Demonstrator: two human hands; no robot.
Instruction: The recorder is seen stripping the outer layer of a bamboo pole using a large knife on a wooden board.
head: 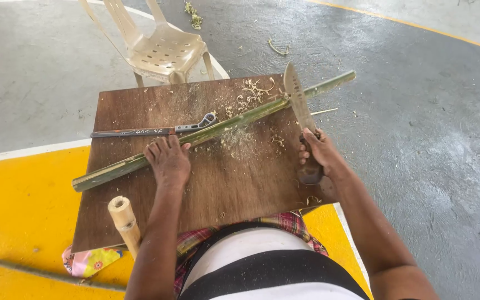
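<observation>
While the left hand (168,158) lay flat, fingers spread, pressing the green bamboo strip (212,130) against the brown board (234,189) on the lap, the right hand (318,153) was closed around the handle of a broad knife (298,100). Its blade pointed toward twelve o'clock and met the strip at its two o'clock end. A dark folding rule (151,130) lay just beyond the strip at eleven o'clock, a pale plastic chair (162,50) farther off.

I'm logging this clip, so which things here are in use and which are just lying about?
In use:
left hand pressing the green bamboo strip
right hand holding the big knife
wooden board

Lying about:
handsaw
short bamboo piece
plastic chair
shavings
</observation>
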